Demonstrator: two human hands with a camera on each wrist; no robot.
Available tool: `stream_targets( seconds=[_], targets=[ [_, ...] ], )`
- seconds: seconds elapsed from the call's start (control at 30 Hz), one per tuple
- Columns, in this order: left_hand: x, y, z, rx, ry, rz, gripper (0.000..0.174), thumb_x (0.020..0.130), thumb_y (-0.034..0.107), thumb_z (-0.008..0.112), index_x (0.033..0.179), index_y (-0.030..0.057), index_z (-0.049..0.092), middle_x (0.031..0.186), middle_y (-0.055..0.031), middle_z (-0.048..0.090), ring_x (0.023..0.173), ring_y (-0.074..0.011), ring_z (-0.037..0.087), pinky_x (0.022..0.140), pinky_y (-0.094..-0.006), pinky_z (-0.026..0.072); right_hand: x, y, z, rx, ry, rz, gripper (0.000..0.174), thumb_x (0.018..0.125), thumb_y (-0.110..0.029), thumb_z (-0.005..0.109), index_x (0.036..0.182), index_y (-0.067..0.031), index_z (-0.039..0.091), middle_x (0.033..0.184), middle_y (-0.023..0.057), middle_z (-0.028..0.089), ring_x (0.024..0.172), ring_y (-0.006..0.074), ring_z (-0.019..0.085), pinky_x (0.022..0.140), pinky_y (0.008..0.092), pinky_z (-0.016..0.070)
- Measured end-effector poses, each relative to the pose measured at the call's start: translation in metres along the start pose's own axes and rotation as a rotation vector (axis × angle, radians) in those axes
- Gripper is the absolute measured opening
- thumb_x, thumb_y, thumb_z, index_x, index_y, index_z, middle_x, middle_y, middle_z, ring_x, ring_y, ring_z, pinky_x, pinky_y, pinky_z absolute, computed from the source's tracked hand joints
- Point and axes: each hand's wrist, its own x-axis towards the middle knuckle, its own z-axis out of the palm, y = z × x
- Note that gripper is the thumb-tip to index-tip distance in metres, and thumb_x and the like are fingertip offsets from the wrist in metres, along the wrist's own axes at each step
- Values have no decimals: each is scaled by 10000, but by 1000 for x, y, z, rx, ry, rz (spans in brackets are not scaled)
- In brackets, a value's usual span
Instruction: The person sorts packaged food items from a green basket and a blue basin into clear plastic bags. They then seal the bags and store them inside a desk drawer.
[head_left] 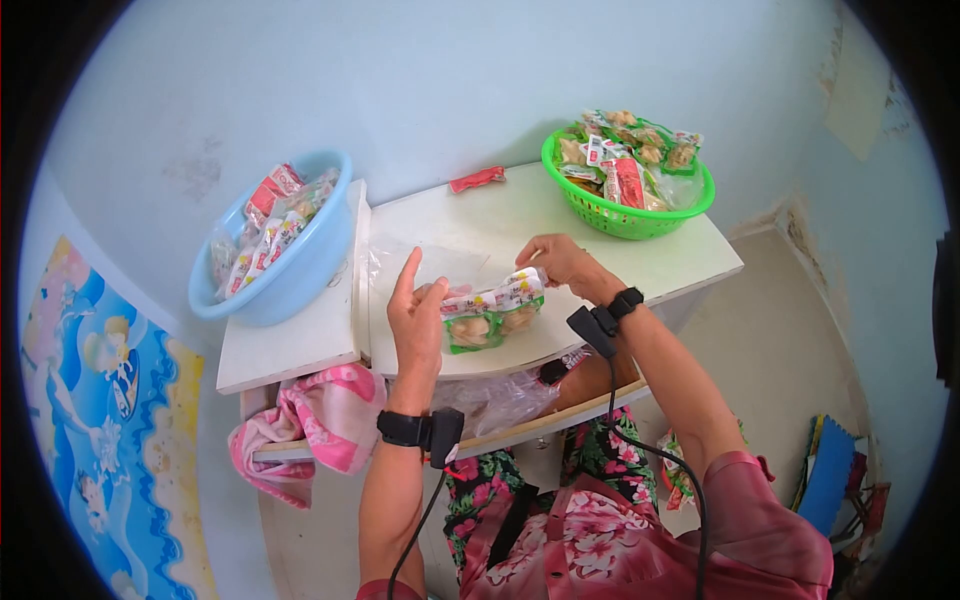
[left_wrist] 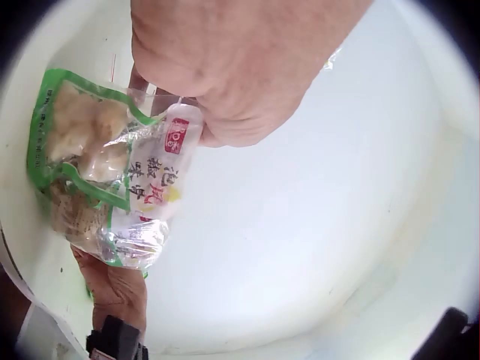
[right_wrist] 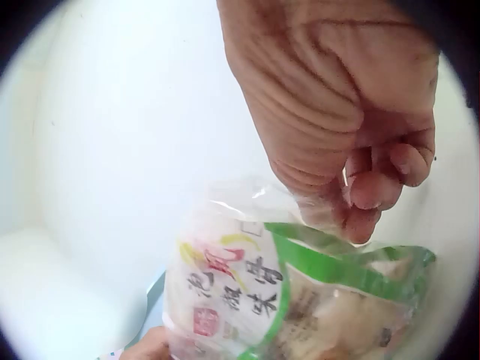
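A clear plastic bag with green-and-white snack packets [head_left: 475, 332] hangs between the two hands over the white table. Pale pieces of food show through the packets' windows. My left hand [head_left: 413, 325] pinches the bag's left end, its index finger pointing up. At the other end, my right hand [head_left: 562, 262] holds the bag's clear edge between thumb and curled fingers. In the right wrist view the clear film runs up from the printed packet [right_wrist: 240, 292] to the fingertips of my right hand [right_wrist: 352, 135]. The left wrist view has two packets [left_wrist: 90, 135] side by side.
A blue basin [head_left: 325, 245] of packets stands at the left on the white table [head_left: 640, 268], a green basket [head_left: 640, 225] of packets at the back right. Between them lies a red packet [head_left: 477, 180]. An open drawer [head_left: 510, 430] below holds clear plastic; a pink towel [head_left: 335, 415] hangs over its left end.
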Motion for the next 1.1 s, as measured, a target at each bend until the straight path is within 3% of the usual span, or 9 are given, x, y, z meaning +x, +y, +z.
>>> stream_targets(
  seconds=[0.07, 0.2, 0.3, 0.5, 0.6, 0.7, 0.8, 0.97, 1.1],
  targets=[
    [5, -12, -13, 48, 2, -16, 573, 962, 69, 667, 1518, 47, 526, 944, -14, 689, 827, -77, 622, 768, -245, 485, 1, 11, 0, -37, -109, 56, 160, 885, 5, 640, 1010, 15, 740, 729, 67, 636, 607, 126, 545, 535, 278, 422],
    [4, -15, -22, 118, 78, -57, 422, 964, 106, 700, 1385, 95, 679, 928, 35, 654, 816, -40, 562, 719, -226, 446, -8, 7, 6, -99, -210, -31, 259, 856, 57, 593, 1031, -17, 770, 738, 42, 634, 623, 115, 525, 546, 265, 418],
    [1, -17, -26, 231, 129, -84, 375, 970, 136, 708, 1341, 80, 700, 1004, -3, 678, 882, -77, 604, 787, -255, 487, -10, 1, 6, -142, -272, -70, 267, 848, 50, 611, 1016, -50, 793, 748, 20, 639, 633, 104, 517, 552, 256, 415],
    [-7, 8, -13, 777, 72, 653, 401, 951, 244, 739, 1292, 37, 712, 1209, -135, 689, 1173, -288, 642, 1051, -361, 474, -7, 3, 4, -176, -365, -104, 174, 883, -44, 697, 1016, -84, 801, 765, -29, 662, 657, 72, 521, 575, 242, 424],
    [-10, 39, 0, 1117, -315, 741, 438, 916, 286, 762, 1285, 52, 719, 1288, -153, 685, 1261, -309, 610, 1084, -370, 448, -4, 10, 4, -190, -413, -145, 158, 932, -89, 701, 1066, -85, 785, 791, -56, 690, 687, 39, 553, 602, 232, 446],
    [2, 35, 0, 1141, -556, 591, 457, 881, 303, 783, 1271, 69, 733, 1264, -168, 713, 1202, -296, 655, 1028, -361, 489, -3, 11, 4, -149, -432, -161, 182, 901, -61, 700, 1062, -73, 786, 804, -39, 697, 702, 56, 566, 605, 237, 453],
    [16, 38, -3, 1038, -644, 135, 429, 861, 288, 790, 1235, 80, 756, 1096, -176, 765, 1020, -283, 717, 921, -352, 531, -7, 14, 4, -113, -426, -167, 236, 843, -18, 700, 1054, -68, 795, 816, -5, 702, 703, 90, 573, 600, 251, 458],
    [27, 44, -6, 1104, -733, 137, 407, 869, 298, 775, 1204, 68, 766, 931, -174, 773, 810, -266, 717, 796, -355, 541, -8, 18, 9, -151, -365, -121, 273, 842, -16, 678, 1090, -62, 784, 844, 49, 717, 713, 110, 604, 607, 278, 485],
    [29, 40, -11, 1078, -739, 147, 380, 905, 325, 740, 1195, 80, 768, 889, -181, 758, 773, -288, 712, 761, -369, 537, -7, 31, 10, -423, -217, -232, 305, 858, -63, 753, 1163, -53, 750, 955, 33, 756, 839, 132, 666, 753, 282, 542]
  ],
)
